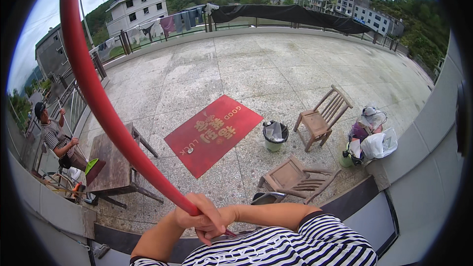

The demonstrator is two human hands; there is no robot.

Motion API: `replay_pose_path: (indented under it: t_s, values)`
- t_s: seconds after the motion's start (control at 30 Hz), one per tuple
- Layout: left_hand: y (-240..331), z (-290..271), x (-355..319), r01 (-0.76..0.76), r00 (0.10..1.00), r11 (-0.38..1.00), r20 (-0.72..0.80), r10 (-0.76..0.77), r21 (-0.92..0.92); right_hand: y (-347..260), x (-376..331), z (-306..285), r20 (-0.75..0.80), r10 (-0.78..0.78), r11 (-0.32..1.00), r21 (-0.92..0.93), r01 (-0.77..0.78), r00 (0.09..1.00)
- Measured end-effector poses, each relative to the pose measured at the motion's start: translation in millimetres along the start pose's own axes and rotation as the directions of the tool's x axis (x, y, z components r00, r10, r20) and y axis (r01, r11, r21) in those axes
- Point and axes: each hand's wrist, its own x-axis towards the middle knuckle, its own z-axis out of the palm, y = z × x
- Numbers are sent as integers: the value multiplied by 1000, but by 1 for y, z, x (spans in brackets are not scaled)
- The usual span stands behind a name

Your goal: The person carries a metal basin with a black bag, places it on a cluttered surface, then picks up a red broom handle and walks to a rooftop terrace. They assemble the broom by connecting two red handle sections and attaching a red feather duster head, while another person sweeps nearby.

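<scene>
A long red pole [101,101] rises from my hands toward the upper left and leaves the picture at the top, so its far end is out of sight. My left hand [199,213] is wrapped round the pole's lower part in front of my striped shirt. Close against it, my right hand [226,215] also grips there, its fingers partly hidden behind the left. A short bit of the pole shows below the hands. Past them on the terrace floor lies a red doormat [197,140] with gold lettering, a small pale object on it.
At the left a person [56,135] holds a broom [92,167] beside a wooden table [106,155]. Right of the mat stand a lined bin [274,138] and two wooden chairs [315,120]. Filled bags [379,143] sit by the right wall. Laundry [167,24] hangs along the far railing.
</scene>
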Motion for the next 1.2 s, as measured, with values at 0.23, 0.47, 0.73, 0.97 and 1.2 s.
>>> replay_pose_path:
  t_s: [0.23, 0.47, 0.73, 0.97, 1.2]
  values:
    - [-7, 11, -16, 22, 986, 998, -167, -12, 55, 5, -6, 21, -357, 196, 980, 95, -173, 913]
    - [-34, 11, -31, 159, 830, 973, -510, -225, -169, 53, -7, 22, -768, -165, 983, -178, 41, 618]
    - [-65, 5, 2, 202, 643, 977, -743, -188, -72, 91, -35, 2, -842, -77, 974, -178, -141, 533]
    - [-17, -39, 67, -22, 988, 983, -156, -7, -182, 73, -61, -29, -283, 112, 915, 403, 12, 952]
    - [-22, -57, 78, -175, 939, 633, 66, 338, -754, 60, -61, -34, -165, 217, 933, 326, -154, 962]
